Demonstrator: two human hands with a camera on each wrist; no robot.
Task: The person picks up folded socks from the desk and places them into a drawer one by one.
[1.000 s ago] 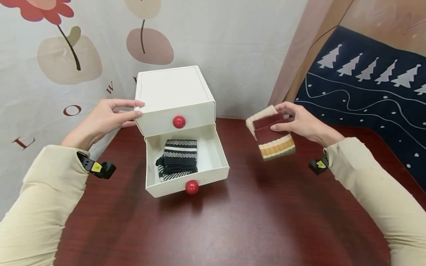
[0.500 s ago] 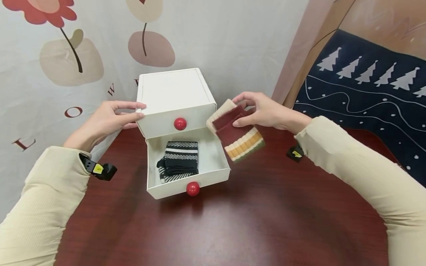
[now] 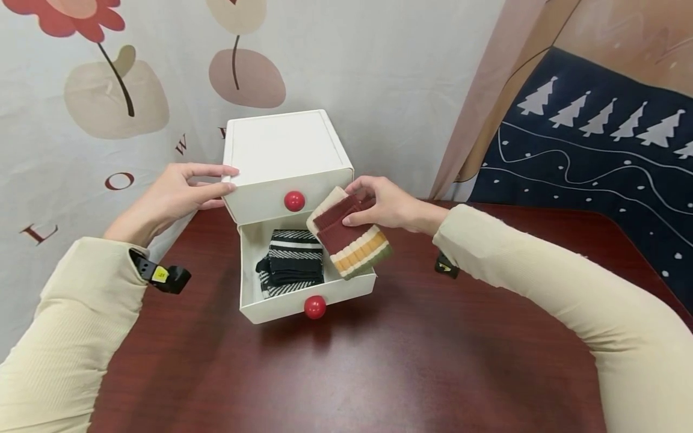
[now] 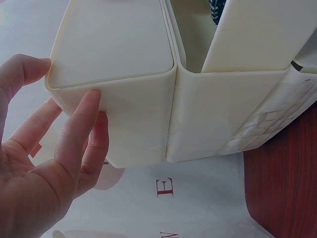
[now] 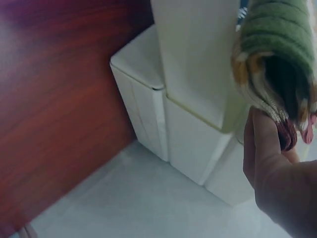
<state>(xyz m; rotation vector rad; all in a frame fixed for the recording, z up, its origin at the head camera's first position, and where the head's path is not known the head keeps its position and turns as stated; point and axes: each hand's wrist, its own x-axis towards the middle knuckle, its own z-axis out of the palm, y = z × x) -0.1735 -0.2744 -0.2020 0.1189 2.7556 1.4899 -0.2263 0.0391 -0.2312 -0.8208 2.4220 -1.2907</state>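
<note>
My right hand (image 3: 381, 207) pinches a folded pair of striped socks (image 3: 346, 231), maroon with cream, yellow and green bands. They hang tilted over the right side of the pulled-out white drawer (image 3: 335, 293). In the right wrist view the rolled green end of the socks (image 5: 277, 34) is close to the camera. Inside the drawer lie folded black-and-white socks (image 3: 295, 258), towards its left. My left hand (image 3: 178, 192) touches the front left corner of the white drawer cabinet (image 3: 287, 144), fingertips on top and side; in the left wrist view its fingers (image 4: 89, 109) are spread.
Red round knobs sit on the shut upper drawer (image 3: 254, 201) and on the pulled-out one. A further white unit (image 5: 138, 59) shows below in the right wrist view. The cabinet stands on a dark red table (image 3: 346, 373), against a printed cloth backdrop (image 3: 390, 72).
My right hand has carried the maroon striped socks leftward from beside the cabinet to over the drawer's right side. My left hand stays at the cabinet corner.
</note>
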